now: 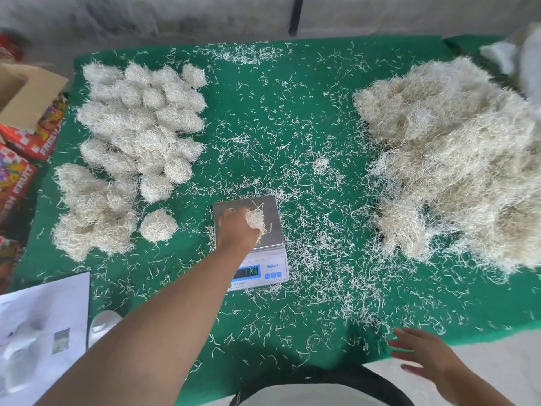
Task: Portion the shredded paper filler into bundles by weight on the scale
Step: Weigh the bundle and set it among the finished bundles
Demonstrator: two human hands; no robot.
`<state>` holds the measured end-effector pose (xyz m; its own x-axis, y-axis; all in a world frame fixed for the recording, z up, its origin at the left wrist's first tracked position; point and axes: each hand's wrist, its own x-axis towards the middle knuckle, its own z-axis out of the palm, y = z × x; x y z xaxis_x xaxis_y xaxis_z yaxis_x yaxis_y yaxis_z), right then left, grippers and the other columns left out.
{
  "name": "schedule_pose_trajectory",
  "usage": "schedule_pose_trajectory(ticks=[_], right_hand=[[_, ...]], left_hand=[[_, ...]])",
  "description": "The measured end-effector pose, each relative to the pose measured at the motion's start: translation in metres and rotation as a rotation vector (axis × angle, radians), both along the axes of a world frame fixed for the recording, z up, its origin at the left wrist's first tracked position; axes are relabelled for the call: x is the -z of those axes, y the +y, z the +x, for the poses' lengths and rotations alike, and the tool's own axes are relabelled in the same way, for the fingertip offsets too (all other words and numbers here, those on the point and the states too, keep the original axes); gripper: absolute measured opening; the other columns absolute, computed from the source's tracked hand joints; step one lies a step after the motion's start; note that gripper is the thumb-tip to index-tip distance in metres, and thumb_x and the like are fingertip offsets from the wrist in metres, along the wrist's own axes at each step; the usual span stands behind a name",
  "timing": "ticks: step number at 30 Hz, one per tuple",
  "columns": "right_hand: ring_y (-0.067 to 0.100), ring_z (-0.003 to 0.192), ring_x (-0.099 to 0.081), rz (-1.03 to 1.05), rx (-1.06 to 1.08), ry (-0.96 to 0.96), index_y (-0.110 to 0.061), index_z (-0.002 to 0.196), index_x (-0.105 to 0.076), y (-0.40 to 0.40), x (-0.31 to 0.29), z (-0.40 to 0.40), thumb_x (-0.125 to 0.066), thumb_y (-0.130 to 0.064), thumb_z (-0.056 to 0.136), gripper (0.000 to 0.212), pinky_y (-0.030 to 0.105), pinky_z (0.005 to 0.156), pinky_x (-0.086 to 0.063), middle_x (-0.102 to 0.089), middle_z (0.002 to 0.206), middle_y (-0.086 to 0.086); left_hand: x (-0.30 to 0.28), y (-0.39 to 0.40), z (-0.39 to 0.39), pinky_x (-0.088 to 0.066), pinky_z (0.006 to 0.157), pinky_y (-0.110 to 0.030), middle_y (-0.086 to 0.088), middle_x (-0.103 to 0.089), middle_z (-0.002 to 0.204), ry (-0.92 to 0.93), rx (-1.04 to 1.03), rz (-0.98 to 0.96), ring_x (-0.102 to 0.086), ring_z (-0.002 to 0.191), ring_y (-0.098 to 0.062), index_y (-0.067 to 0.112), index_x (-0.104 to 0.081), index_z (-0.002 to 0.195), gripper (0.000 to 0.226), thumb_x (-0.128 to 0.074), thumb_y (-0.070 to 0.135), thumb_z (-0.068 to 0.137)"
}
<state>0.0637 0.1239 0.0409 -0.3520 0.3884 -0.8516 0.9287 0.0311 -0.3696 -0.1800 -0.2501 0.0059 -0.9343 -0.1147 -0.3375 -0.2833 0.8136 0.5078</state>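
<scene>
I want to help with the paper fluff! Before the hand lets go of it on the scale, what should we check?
1. Left hand holds a tuft of shredded paper: ok.
2. Tuft is over the scale pan: ok.
3. Pan free of stray shreds: cannot tell, the hand covers part of it.
4. Display readable: not ok, digits are blurred.
5. Right hand open and free to fetch more from the big loose pile: ok.
6. Room beside the finished bundles: ok.

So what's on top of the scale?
The left hand grips a small clump of shredded paper over the scale. Whatever lies beneath the hand is hidden.
</scene>
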Motion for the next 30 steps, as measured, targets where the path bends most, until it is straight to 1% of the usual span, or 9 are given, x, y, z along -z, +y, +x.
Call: schedule_pose_trajectory(ticks=[2,7,11,15,18,23,26,28,30], right_hand=[[0.038,0.103,-0.073,-0.003,-0.053,0.018,-0.005,0.125,-0.065,0.000,-0.001,-0.009,-0.065,-0.020,0.105,0.025,0.057,0.102,-0.054,-0.078,0.108,0.016],[0.032,0.099,-0.075,-0.043,-0.207,0.140,-0.009,0.128,-0.066,-0.026,-0.028,-0.051,-0.063,-0.021,0.106,0.026,0.049,0.092,-0.060,-0.079,0.105,0.009],[0.011,0.107,-0.071,-0.080,-0.497,0.379,-0.034,0.135,-0.059,-0.078,-0.082,-0.089,-0.058,-0.065,0.087,0.057,0.041,0.100,-0.058,-0.072,0.125,-0.008],[-0.007,0.137,-0.044,-0.050,-0.793,0.770,-0.072,0.150,-0.021,-0.136,-0.137,-0.111,-0.050,-0.088,0.086,0.072,0.037,0.112,-0.041,-0.034,0.157,-0.035],[-0.004,0.153,-0.025,0.092,-1.009,1.114,-0.052,0.160,-0.028,-0.169,-0.156,-0.120,-0.045,-0.080,0.095,0.073,0.033,0.126,-0.025,-0.027,0.168,-0.024],[0.004,0.093,-0.069,0.235,-0.642,1.446,-0.020,0.107,-0.078,-0.171,-0.170,-0.135,-0.050,-0.068,0.099,0.057,0.028,0.084,-0.057,-0.076,0.101,-0.009],[0.016,0.049,-0.052,0.068,-0.450,1.339,-0.024,0.064,-0.067,-0.158,-0.177,-0.151,-0.062,-0.055,0.099,0.048,0.037,0.048,-0.047,-0.059,0.056,-0.005],[0.018,0.042,-0.036,-0.101,-0.203,1.183,-0.025,0.055,-0.057,-0.144,-0.189,-0.161,-0.064,-0.047,0.101,0.051,0.038,0.044,-0.039,-0.046,0.050,-0.005],[0.018,0.056,-0.045,-0.281,0.035,0.941,-0.025,0.072,-0.064,-0.121,-0.201,-0.176,-0.065,-0.048,0.100,0.037,0.054,0.064,-0.052,-0.054,0.064,0.000]], left_hand=[[-0.005,0.000,0.008,-0.047,0.077,-0.032,-0.011,-0.065,0.116,0.015,-0.033,0.068,-0.061,0.101,-0.025,0.016,-0.063,0.119,0.044,-0.077,0.027,0.079],[-0.035,0.004,0.050,-0.039,0.050,-0.021,0.001,-0.064,0.080,-0.232,-0.201,0.342,-0.051,0.051,-0.010,0.023,-0.054,0.145,0.059,-0.065,0.019,0.087],[-0.074,0.020,0.093,-0.036,0.079,-0.035,-0.003,-0.052,0.098,-0.349,-0.340,0.609,-0.048,0.084,-0.019,0.020,-0.048,0.113,0.027,-0.059,0.012,0.090],[-0.154,0.061,0.115,-0.036,0.106,-0.044,0.004,-0.048,0.120,-0.364,-0.401,1.025,-0.042,0.117,-0.011,0.019,-0.064,0.107,0.018,-0.063,0.019,0.089],[-0.199,0.083,0.117,-0.057,0.074,-0.031,-0.004,-0.065,0.089,-0.303,-0.351,1.366,-0.066,0.083,-0.009,0.023,-0.079,0.083,0.015,-0.064,0.020,0.086],[-0.241,0.094,0.115,-0.057,0.061,-0.033,-0.006,-0.063,0.071,-0.317,-0.445,1.620,-0.069,0.070,-0.018,0.017,-0.068,0.073,0.025,-0.054,0.020,0.094],[-0.250,0.101,0.118,-0.052,0.105,-0.047,-0.018,-0.070,0.110,-0.359,-0.468,1.570,-0.071,0.109,-0.021,0.000,-0.068,0.117,0.045,-0.049,0.040,0.107],[-0.254,0.111,0.125,-0.023,0.120,-0.069,-0.022,-0.051,0.148,-0.469,-0.370,1.611,-0.046,0.145,-0.032,0.008,-0.054,0.144,0.077,-0.050,0.069,0.098],[-0.257,0.126,0.123,-0.019,0.121,-0.069,0.004,-0.036,0.156,-0.400,-0.298,1.433,-0.028,0.153,-0.026,0.030,-0.038,0.153,0.081,-0.047,0.080,0.090]])
